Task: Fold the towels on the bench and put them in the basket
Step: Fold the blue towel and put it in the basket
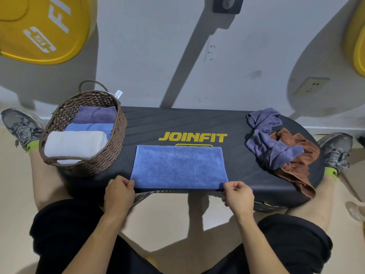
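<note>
Yellow letters on the black bench (177, 123) spell JOINFIT, and the big yellow weight plate (39, 26) at 10 o'clock shows "FI" in white. The blue towel (178, 167) lies flat in the middle, its near edge right at the bench's near edge, where the left hand (118, 192) pinches one corner and the right hand (238, 196) pinches the other. The brown basket (110, 153) at 9 o'clock holds three folded towels, a messy pile of purple towel (264, 143) and brown towel (296, 167) sits at 3 o'clock, and bare bench shows between.
</note>
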Demonstrator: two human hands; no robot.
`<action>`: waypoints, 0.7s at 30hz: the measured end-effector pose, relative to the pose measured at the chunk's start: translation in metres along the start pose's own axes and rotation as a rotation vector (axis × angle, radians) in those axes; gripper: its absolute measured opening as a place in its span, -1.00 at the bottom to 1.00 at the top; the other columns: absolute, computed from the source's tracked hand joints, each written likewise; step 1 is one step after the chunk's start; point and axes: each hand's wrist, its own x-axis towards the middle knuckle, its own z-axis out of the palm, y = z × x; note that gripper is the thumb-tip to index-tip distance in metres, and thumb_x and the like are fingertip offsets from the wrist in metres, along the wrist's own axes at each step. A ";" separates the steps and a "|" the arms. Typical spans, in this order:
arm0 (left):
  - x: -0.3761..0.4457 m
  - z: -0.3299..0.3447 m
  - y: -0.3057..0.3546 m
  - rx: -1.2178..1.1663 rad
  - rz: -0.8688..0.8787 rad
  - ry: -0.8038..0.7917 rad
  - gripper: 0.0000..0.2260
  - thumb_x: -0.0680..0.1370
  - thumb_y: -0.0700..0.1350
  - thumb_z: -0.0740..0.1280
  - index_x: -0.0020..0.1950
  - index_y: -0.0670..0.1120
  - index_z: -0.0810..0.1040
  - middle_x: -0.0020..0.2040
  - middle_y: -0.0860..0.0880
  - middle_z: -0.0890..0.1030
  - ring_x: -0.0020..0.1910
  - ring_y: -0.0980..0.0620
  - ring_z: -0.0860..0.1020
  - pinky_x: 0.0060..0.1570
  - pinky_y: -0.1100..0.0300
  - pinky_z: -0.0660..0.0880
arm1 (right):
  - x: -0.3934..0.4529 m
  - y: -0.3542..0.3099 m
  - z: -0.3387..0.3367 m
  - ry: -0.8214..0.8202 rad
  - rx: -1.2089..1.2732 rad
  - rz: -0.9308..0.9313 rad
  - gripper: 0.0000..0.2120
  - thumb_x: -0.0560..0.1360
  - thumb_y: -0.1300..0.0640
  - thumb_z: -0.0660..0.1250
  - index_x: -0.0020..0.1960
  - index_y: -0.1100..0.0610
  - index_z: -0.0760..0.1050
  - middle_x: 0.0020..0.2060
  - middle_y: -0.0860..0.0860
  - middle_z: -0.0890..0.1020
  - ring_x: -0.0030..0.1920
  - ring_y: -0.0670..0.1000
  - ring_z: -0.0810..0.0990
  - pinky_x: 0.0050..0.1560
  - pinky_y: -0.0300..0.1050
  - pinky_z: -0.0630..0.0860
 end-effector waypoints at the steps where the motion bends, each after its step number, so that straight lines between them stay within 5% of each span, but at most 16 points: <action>1: -0.001 -0.001 0.006 0.036 -0.004 0.016 -0.88 0.53 -0.12 0.37 -0.09 -0.16 0.49 -0.01 -0.25 0.53 0.00 -0.29 0.50 0.00 -0.09 0.44 | 0.000 0.000 -0.001 -0.003 -0.018 0.019 -0.87 0.44 0.09 0.39 -0.18 0.15 0.57 -0.48 0.01 0.64 -0.48 -0.05 0.62 -0.42 -0.14 0.56; 5: -0.009 0.006 0.038 0.057 0.258 0.214 -0.74 0.47 -0.17 0.35 0.12 -0.23 0.49 0.07 -0.28 0.51 0.07 -0.31 0.46 0.02 -0.16 0.40 | -0.008 -0.008 -0.001 0.146 -0.011 -0.036 -0.95 0.43 0.15 0.36 -0.11 0.07 0.51 -0.37 -0.03 0.61 -0.26 0.03 0.62 -0.19 -0.05 0.53; 7: -0.010 0.018 0.056 0.033 0.478 0.207 -0.69 0.48 -0.14 0.29 0.17 -0.24 0.50 0.13 -0.21 0.53 0.12 -0.27 0.47 0.05 -0.14 0.41 | -0.014 -0.018 0.005 0.248 0.028 -0.261 -0.84 0.45 0.24 0.31 -0.05 0.00 0.45 -0.29 -0.05 0.56 -0.24 -0.05 0.56 -0.18 -0.14 0.43; 10: -0.001 0.041 0.079 0.067 0.544 0.062 -0.61 0.56 -0.12 0.27 0.38 -0.17 0.42 0.39 -0.14 0.44 0.41 -0.16 0.35 0.37 -0.08 0.27 | -0.018 -0.044 0.032 0.109 -0.079 -0.648 -0.85 0.47 0.29 0.31 -0.03 0.07 0.48 -0.13 -0.04 0.53 -0.10 -0.04 0.51 -0.04 -0.18 0.43; 13: 0.009 0.064 0.083 0.313 0.563 -0.061 -0.47 0.65 0.03 0.10 0.59 -0.06 0.09 0.61 -0.08 0.05 0.59 -0.05 -0.04 0.53 -0.04 -0.09 | -0.011 -0.063 0.065 -0.154 -0.353 -0.767 -0.70 0.51 0.10 0.33 0.24 0.09 0.51 0.19 0.00 0.53 0.25 0.03 0.43 0.28 -0.02 0.37; 15: 0.014 0.074 0.076 0.502 0.573 -0.081 -0.44 0.66 0.10 -0.04 0.61 -0.01 -0.14 0.62 -0.06 -0.14 0.59 -0.03 -0.18 0.53 -0.07 -0.20 | -0.001 -0.059 0.081 -0.251 -0.642 -0.783 -0.48 0.58 -0.14 0.21 0.50 0.00 0.30 0.50 0.02 0.30 0.53 0.13 0.15 0.50 0.10 0.09; 18: 0.017 0.078 0.067 0.542 0.593 -0.064 -0.44 0.66 0.13 -0.09 0.59 -0.01 -0.21 0.61 -0.06 -0.16 0.58 -0.05 -0.19 0.53 -0.10 -0.20 | 0.017 -0.041 0.083 -0.205 -0.910 -0.812 -0.35 0.60 -0.34 -0.08 0.61 -0.11 -0.03 0.61 -0.05 -0.05 0.59 0.13 -0.23 0.54 0.11 -0.26; 21: 0.018 0.080 0.066 0.563 0.626 -0.027 -0.44 0.65 0.15 -0.12 0.58 -0.02 -0.19 0.61 -0.08 -0.12 0.59 -0.07 -0.15 0.53 -0.12 -0.18 | 0.025 -0.030 0.073 -0.063 -0.950 -0.737 -0.34 0.59 -0.35 -0.18 0.61 -0.11 -0.10 0.60 -0.05 -0.11 0.59 0.08 -0.25 0.57 0.09 -0.21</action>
